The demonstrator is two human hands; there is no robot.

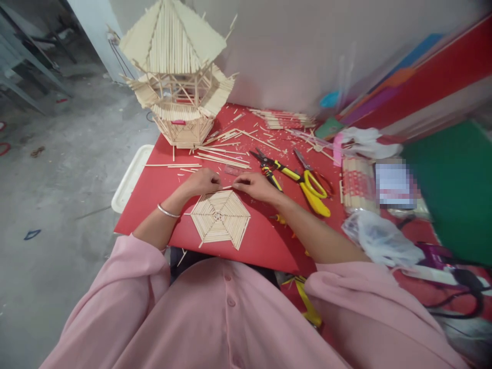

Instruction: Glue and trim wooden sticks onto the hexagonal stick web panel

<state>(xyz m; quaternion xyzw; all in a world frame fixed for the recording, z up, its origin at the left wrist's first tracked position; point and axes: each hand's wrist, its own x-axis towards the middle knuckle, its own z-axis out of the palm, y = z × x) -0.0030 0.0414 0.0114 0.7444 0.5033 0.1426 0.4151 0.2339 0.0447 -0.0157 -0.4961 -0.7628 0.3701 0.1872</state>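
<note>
A flat hexagonal panel of thin wooden sticks (220, 217) lies near the front edge of the red table. At its far edge, a short wooden stick (227, 187) spans the gap between my hands. My left hand (203, 181), with a bangle at the wrist, has its fingers closed at the stick's left end. My right hand (253, 185) pinches the right end between thumb and finger. Behind them at the left stands a tiered stick pagoda (172, 82) with a pale roof.
Loose sticks (225, 158) and scraps litter the red table (154, 205). Black-and-yellow pliers (286, 171) and yellow-handled scissors (313, 182) lie right of centre. Bundled sticks (357, 182) and a plastic bag (384, 241) are farther right. A white stool (132, 179) stands at the left.
</note>
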